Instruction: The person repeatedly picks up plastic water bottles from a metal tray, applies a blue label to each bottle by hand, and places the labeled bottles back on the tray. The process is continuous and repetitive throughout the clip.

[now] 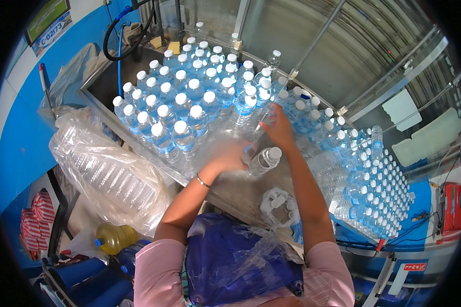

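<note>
My left hand (229, 157) is blurred and curled around a small clear water bottle (264, 160) with a white cap, lying on its side on the steel table (241, 192). My right hand (278, 126) reaches further out and grips the top of an upright bottle (256, 127), blurred by motion, at the edge of the crowd of standing bottles (189, 97). A thin bracelet circles my left wrist. Clear plastic film lies over the table under both hands.
Several wrapped packs of bottles (366, 184) are stacked to the right. A big clear bag of empty bottles (110, 176) sits left. A small bag of white caps (277, 204) lies near me. A yellow jug (115, 237) stands on the floor.
</note>
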### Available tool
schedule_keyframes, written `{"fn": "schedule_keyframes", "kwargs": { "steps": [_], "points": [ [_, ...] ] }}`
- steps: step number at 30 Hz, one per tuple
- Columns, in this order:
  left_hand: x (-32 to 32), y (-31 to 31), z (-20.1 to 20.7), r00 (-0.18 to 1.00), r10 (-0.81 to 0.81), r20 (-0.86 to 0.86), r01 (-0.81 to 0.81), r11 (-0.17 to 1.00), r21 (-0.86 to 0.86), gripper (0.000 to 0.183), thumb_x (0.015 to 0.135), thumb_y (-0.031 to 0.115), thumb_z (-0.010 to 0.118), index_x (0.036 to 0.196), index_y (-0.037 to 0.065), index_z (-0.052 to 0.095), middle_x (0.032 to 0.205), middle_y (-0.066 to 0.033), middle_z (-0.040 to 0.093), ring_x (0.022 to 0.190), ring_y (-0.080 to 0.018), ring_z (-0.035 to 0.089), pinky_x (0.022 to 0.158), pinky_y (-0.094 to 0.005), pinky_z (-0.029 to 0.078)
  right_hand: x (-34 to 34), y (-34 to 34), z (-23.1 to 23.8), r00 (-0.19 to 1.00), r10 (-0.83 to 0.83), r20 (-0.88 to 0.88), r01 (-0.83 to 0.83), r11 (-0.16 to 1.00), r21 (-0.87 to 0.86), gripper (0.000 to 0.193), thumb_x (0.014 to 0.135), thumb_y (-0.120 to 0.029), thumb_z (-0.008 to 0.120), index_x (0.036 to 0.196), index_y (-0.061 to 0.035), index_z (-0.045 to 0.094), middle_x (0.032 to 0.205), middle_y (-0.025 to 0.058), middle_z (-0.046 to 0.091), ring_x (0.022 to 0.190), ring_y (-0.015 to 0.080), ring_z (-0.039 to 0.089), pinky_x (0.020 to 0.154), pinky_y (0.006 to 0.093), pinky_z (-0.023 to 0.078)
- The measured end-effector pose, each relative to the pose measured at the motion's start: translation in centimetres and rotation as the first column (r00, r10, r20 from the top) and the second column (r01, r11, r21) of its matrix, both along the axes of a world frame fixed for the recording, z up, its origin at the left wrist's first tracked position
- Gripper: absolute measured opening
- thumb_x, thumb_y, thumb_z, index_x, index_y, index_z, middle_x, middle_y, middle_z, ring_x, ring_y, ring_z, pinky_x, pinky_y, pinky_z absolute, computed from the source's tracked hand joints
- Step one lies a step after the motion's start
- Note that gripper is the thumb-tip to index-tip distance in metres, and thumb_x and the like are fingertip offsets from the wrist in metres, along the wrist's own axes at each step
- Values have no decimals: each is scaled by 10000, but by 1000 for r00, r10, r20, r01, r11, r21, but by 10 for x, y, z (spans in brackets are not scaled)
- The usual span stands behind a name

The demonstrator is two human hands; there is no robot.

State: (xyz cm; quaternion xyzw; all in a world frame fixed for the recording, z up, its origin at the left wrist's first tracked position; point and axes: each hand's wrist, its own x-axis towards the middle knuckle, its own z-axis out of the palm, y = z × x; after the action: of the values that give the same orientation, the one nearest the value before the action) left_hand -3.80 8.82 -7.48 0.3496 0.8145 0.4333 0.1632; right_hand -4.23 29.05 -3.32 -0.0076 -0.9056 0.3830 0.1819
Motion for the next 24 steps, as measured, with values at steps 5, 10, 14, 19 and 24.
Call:
{"fn": "schedule_keyframes", "kwargs": {
  "steps": [5,10,14,19,24],
  "points": [
    [56,19,-7,984,163,-73,-129,930,344,708,651,110,836,1273,41,506,1122,-188,622,985,-353,629,824,-400,501,3,-2,9,999,22,-26,-21,998,64,708,715,-183,807,1320,-62,461,1191,161,604,968,293,643,781,387,526],
    [63,4,-20,916,400,17,-389,877,283,717,650,123,857,1270,33,509,956,-175,651,695,-307,629,648,-385,509,7,-5,18,999,-25,-36,28,994,104,704,723,-229,814,1315,-65,472,1107,158,637,921,286,653,755,380,528],
    [31,-20,-32,795,591,-135,-544,795,269,739,656,133,858,1279,-10,487,868,-184,639,661,-274,626,619,-374,500,9,-6,13,1000,-20,0,20,997,80,700,735,-261,818,1313,-69,472,1026,168,655,870,279,659,728,369,526],
    [8,-30,-35,742,653,-152,-610,751,253,767,665,128,855,1304,-29,461,905,-203,620,643,-255,621,614,-369,501,4,-12,13,996,-1,-91,5,999,44,715,738,-294,824,1319,-75,470,969,149,670,787,265,663,690,356,533],
    [15,-35,-30,790,610,-60,-564,761,320,767,732,70,772,1388,-23,386,1166,-227,573,844,-273,608,743,-365,486,2,-6,23,996,-77,34,74,995,61,703,763,-243,809,1346,-72,455,1025,155,671,845,214,678,706,327,550]
  ]
}}
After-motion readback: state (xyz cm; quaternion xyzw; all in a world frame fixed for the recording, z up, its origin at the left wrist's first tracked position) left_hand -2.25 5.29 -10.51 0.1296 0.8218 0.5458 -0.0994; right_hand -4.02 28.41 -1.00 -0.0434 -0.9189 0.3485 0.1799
